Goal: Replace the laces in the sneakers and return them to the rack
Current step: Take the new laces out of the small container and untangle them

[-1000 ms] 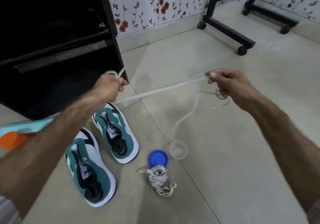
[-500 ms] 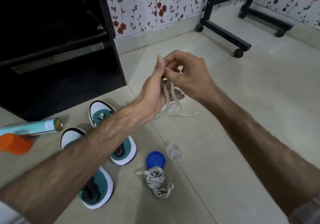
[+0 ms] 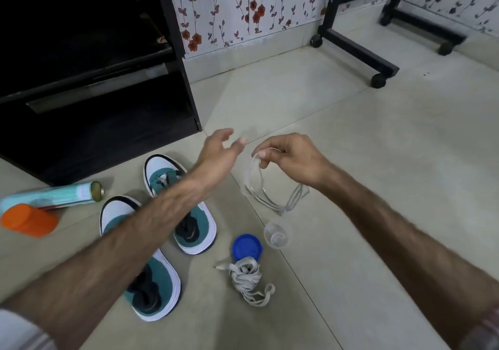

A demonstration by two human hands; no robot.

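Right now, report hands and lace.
Left hand open, empty. Right hand pinches looped white lace. Teal-and-white sneakers unlaced on floor.

Soft, even room light, a bit blurry.
The floor looks bright; the rack is very dark inside. Moving hands smear, and edges bend outward.
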